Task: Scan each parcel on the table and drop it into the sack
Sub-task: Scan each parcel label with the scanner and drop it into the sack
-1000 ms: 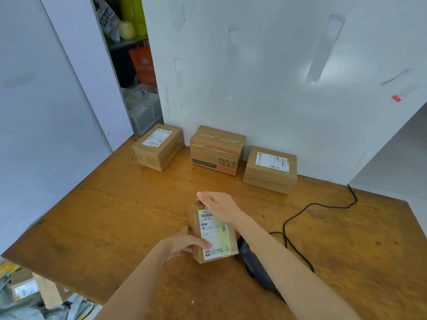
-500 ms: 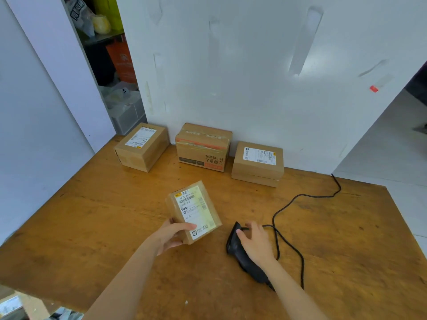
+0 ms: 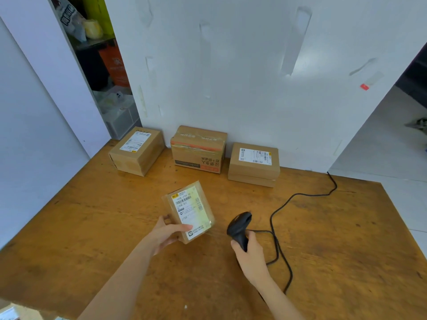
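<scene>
I get a bright, evenly lit feed; shadows on the table (image 3: 92,227) around the left hand (image 3: 166,236) are soft and faint. Just above its fingers (image 3: 182,227) the taped label of the parcel (image 3: 188,211) gives a yellowish sheen. Far beyond the fingertips the wall (image 3: 254,88) has a pale hot patch, and straight edges bow toward the borders.

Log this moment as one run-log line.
stage: scan prep | left hand: holds parcel, label up | right hand: grips scanner | waiting: left box, middle box, right box | sack: not in view
</scene>
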Motion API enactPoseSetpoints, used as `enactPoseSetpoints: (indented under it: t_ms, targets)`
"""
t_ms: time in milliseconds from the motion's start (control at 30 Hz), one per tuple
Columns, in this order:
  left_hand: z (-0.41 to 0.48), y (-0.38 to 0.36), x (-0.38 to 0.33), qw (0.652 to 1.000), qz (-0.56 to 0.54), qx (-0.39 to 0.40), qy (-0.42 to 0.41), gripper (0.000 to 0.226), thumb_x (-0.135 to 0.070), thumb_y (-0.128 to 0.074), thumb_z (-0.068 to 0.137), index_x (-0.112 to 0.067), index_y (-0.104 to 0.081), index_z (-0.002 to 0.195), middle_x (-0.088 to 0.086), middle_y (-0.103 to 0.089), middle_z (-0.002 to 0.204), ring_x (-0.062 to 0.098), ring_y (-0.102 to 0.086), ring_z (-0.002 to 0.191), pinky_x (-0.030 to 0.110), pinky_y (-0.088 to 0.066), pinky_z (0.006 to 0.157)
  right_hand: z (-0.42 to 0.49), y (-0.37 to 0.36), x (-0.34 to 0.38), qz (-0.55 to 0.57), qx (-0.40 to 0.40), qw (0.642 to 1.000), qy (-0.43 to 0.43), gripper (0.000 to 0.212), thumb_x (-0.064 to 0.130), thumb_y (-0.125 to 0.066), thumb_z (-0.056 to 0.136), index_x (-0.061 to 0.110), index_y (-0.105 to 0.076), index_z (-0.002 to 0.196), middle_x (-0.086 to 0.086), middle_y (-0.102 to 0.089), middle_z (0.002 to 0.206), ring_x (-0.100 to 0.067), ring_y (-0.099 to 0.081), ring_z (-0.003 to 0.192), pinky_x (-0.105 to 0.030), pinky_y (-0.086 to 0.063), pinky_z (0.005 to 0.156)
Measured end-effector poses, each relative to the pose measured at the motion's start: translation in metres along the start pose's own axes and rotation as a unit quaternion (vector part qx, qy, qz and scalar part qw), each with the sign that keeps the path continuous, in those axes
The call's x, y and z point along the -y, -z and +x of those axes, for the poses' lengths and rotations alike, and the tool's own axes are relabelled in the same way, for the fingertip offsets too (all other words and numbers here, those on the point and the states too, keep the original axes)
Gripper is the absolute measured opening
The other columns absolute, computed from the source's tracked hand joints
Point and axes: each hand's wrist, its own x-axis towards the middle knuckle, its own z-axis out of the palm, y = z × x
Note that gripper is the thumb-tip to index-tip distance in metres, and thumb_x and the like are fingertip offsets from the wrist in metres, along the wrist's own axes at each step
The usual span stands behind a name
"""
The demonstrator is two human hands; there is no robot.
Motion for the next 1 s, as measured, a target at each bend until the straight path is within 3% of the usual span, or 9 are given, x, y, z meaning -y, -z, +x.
enactPoseSetpoints:
  t_ms: [67,200,300,367,500,600,733,867,1000]
  targets:
    - [0.001,0.001,-0.002,1.000,-0.002,-0.004,-0.010,0.122,-0.008,-0.091,0.047,-0.016,-0.021,0.146,0.002,-0.059,0.116,0.024,-0.060,0.108,0.036,-0.052,0.083,-0.009,0.006,0.026,0.108,-0.009,0.994,0.028,0.025,0.043,-0.063,0.088,0.034,-0.046,0.103,-0.001,-0.062,0.093,-0.014,-0.060,0.074,-0.020,-0.047,0.061]
    - [0.004,-0.006,-0.008,1.000,-0.001,0.006,-0.027,0.122,-0.004,-0.091,0.051,-0.017,-0.018,0.147,0.000,-0.060,0.112,0.024,-0.061,0.105,0.036,-0.053,0.082,-0.030,0.015,0.064,0.177,0.070,0.977,0.097,0.056,0.077,-0.062,0.064,0.038,-0.051,0.101,0.000,-0.059,0.073,-0.013,-0.049,0.053,-0.028,-0.040,0.055]
    - [0.007,-0.016,-0.012,0.999,0.001,0.018,-0.033,0.119,0.000,-0.089,0.056,-0.019,-0.016,0.148,-0.002,-0.060,0.110,0.020,-0.061,0.099,0.033,-0.054,0.076,-0.044,0.017,0.082,0.184,0.110,0.965,0.149,0.039,0.079,-0.059,0.067,0.059,-0.053,0.101,0.002,-0.060,0.068,-0.011,-0.050,0.048,-0.024,-0.042,0.052]
    - [0.009,-0.023,-0.012,0.999,0.005,0.030,-0.035,0.117,0.003,-0.087,0.058,-0.020,-0.016,0.149,-0.001,-0.058,0.111,0.018,-0.061,0.098,0.031,-0.054,0.074,-0.051,0.016,0.089,0.174,0.098,0.965,0.171,0.032,0.078,-0.055,0.071,0.063,-0.051,0.099,0.008,-0.059,0.064,-0.009,-0.050,0.048,-0.021,-0.042,0.050]
    - [0.013,-0.034,-0.012,0.998,0.007,0.047,-0.038,0.111,0.010,-0.082,0.062,-0.021,-0.017,0.148,0.003,-0.057,0.112,0.019,-0.062,0.099,0.031,-0.056,0.071,-0.056,0.013,0.094,0.148,0.054,0.971,0.179,0.038,0.073,-0.051,0.076,0.049,-0.052,0.106,0.013,-0.058,0.067,-0.005,-0.053,0.050,-0.017,-0.043,0.050]
    - [0.016,-0.040,-0.009,0.997,0.014,0.056,-0.041,0.110,0.011,-0.082,0.061,-0.021,-0.020,0.147,0.001,-0.056,0.112,0.020,-0.061,0.102,0.031,-0.057,0.072,-0.059,0.014,0.093,0.137,0.045,0.975,0.167,0.038,0.067,-0.051,0.078,0.042,-0.052,0.108,0.006,-0.058,0.072,-0.005,-0.054,0.052,-0.016,-0.043,0.050]
    - [0.019,-0.045,-0.005,0.997,0.027,0.062,-0.040,0.108,0.010,-0.081,0.063,-0.021,-0.021,0.147,-0.004,-0.055,0.109,0.022,-0.059,0.107,0.037,-0.056,0.083,-0.064,0.015,0.091,0.132,0.043,0.976,0.166,0.037,0.063,-0.051,0.081,0.040,-0.053,0.109,0.010,-0.056,0.066,-0.005,-0.053,0.049,-0.016,-0.043,0.049]
    - [0.019,-0.046,-0.005,0.997,0.022,0.063,-0.035,0.106,0.012,-0.079,0.065,-0.021,-0.020,0.147,-0.003,-0.056,0.109,0.024,-0.058,0.110,0.032,-0.055,0.075,-0.065,0.015,0.091,0.132,0.039,0.977,0.166,0.040,0.062,-0.051,0.082,0.036,-0.055,0.113,0.013,-0.055,0.064,-0.005,-0.053,0.048,-0.015,-0.044,0.050]
    - [0.019,-0.046,-0.006,0.997,0.019,0.061,-0.032,0.111,0.012,-0.081,0.061,-0.021,-0.019,0.147,0.000,-0.058,0.110,0.025,-0.060,0.108,0.036,-0.056,0.079,-0.060,0.011,0.083,0.112,0.021,0.980,0.160,0.047,0.072,-0.049,0.078,0.040,-0.053,0.113,0.014,-0.058,0.075,-0.003,-0.056,0.062,-0.018,-0.046,0.061]
